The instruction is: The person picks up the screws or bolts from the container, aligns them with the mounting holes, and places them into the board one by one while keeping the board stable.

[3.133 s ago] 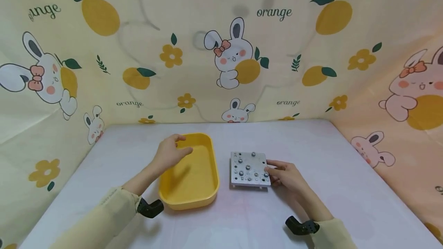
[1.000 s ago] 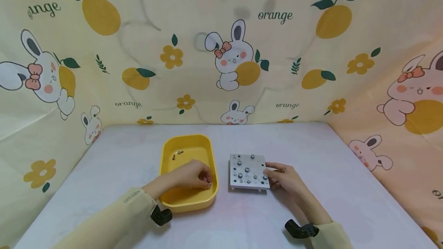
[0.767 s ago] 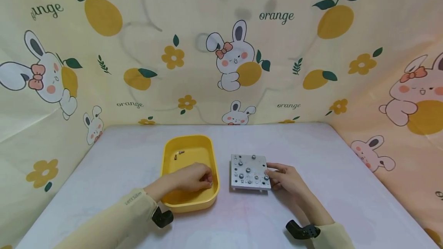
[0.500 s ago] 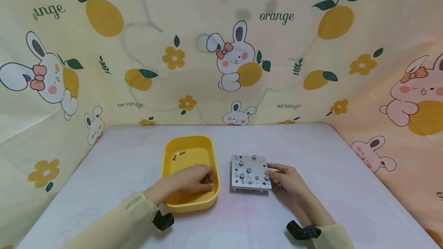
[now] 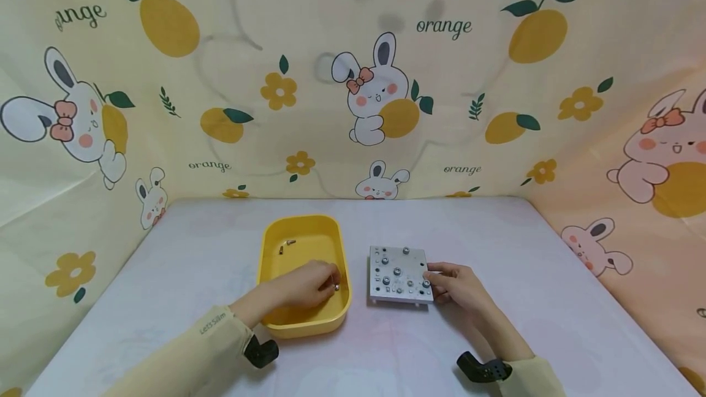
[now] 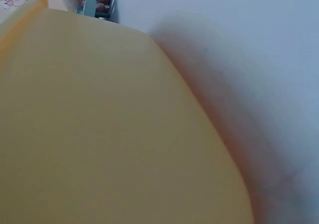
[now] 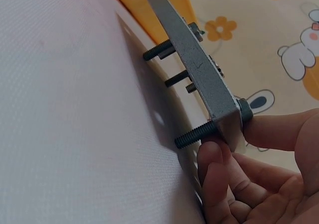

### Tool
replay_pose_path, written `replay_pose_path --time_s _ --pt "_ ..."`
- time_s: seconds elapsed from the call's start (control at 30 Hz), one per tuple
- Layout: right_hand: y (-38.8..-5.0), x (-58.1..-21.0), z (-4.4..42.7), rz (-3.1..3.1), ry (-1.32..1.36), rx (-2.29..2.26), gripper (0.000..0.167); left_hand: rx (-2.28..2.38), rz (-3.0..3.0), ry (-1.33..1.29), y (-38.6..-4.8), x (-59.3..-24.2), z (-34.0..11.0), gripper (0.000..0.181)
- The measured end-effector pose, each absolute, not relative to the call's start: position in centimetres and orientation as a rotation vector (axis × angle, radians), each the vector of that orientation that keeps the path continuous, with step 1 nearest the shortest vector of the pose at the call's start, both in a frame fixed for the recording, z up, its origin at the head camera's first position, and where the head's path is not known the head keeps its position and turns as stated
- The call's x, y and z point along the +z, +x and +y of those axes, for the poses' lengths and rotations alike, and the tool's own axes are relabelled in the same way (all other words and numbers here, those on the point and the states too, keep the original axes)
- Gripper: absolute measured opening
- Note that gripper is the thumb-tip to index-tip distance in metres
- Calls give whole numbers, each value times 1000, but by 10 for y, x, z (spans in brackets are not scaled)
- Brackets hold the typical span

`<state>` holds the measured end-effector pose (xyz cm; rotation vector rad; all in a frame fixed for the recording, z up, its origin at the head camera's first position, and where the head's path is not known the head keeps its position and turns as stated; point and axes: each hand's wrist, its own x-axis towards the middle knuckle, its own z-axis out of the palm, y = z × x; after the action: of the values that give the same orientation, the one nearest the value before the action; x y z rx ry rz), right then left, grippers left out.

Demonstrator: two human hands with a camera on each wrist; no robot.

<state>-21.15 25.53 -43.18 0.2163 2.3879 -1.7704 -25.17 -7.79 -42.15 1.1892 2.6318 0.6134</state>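
Note:
In the head view my left hand [image 5: 311, 283] is down inside the yellow tray [image 5: 304, 326], near its right wall. A small, shiny screw [image 5: 337, 287] shows at its curled fingertips. Two more screws [image 5: 290, 242] lie on the tray floor toward the far left. My right hand [image 5: 458, 283] grips the right edge of a silver metal plate [image 5: 410, 260], thumb on top and fingers beneath. Several bolts and holes dot that plate. From the right wrist view, threaded bolt ends [image 7: 195, 135] stick out below the plate [image 7: 199, 64], which is held up off the table.
Both things are on a white table [image 5: 364, 354], the tray just left of the plate. A patterned cloth [image 5: 309, 139] rises behind and on both sides. In the left wrist view the tray wall [image 6: 109, 114] blocks most of the sight.
Since the earliest frame, my left hand has come down from the tray's far left to its near right, and two screws are visible on the floor. My right hand still holds the plate.

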Motion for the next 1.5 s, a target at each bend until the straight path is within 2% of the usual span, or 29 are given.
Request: replay_pose_path --time_s 0.2,0.4,0.57,0.7,0.87,1.0,1.23,1.5 --pt "-210 -434 255 2377 227 -1785 44 631 2687 1143 -246 -418 -81 11" --pt "-205 -433 253 2380 226 -1772 44 980 2765 979 -232 -393 -81 19" --pt "-206 -434 253 2379 219 -1784 43 1262 2719 974 -214 -364 -64 16" --pt "-208 -434 254 2378 221 -1769 43 1498 2610 1053 -200 -356 -35 11" --pt "-212 -433 256 2409 171 -1749 42 1768 2550 1139 -188 -371 18 11" --pt "-214 -434 257 2404 151 -1763 42 1759 2660 1214 -190 -394 47 9" --pt "-215 -434 256 2424 113 -1730 43 1638 2843 1029 -196 -420 52 11" --pt "-213 -434 257 2417 123 -1725 40 1367 3036 1024 -195 -434 63 13"
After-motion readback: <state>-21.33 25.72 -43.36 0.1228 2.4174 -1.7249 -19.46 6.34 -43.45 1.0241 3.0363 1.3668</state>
